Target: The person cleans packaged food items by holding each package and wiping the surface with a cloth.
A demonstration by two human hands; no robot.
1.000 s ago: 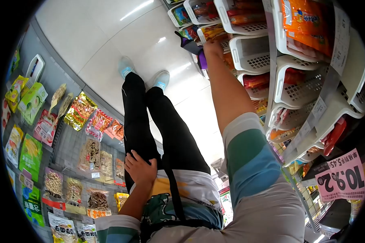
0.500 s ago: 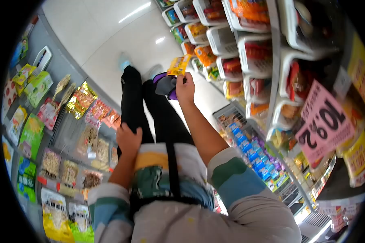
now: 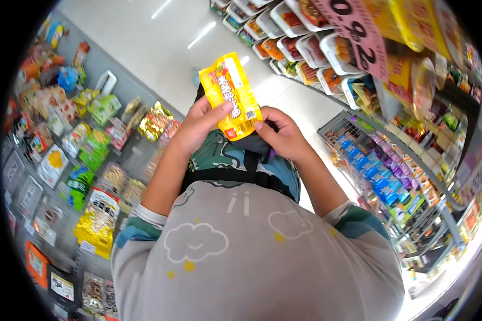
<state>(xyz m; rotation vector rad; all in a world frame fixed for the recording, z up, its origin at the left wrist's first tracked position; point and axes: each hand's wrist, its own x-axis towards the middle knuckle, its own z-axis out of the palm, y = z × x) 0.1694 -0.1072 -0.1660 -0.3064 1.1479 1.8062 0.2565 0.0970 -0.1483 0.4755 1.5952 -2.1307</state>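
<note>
- Head view: the yellow packet (image 3: 227, 80) is in front of the person's torso, tilted, its printed face up, held between the two hands.
- The left hand (image 3: 196, 127) has it by the left side, thumb lying flat on the print and fingers curled behind, so it is closed in a pinch.
- The right hand (image 3: 288, 138) is partly closed at the lower right corner, its thumb tip near the packet's edge; whether it grips firmly there, I cannot tell.
- A dark grey item (image 3: 251, 143) with a bit of purple sits beneath the packet, by the right hand; its shape is mostly hidden.
- Judging by its look, the packet should be light, with a thin, flexible film that may be a little slippery. What is inside cannot be seen, so how fragile it is stays uncertain.
- The side edges look the best hold: thumb on top, fingers behind, a gentle squeeze, without folding the film.
</note>
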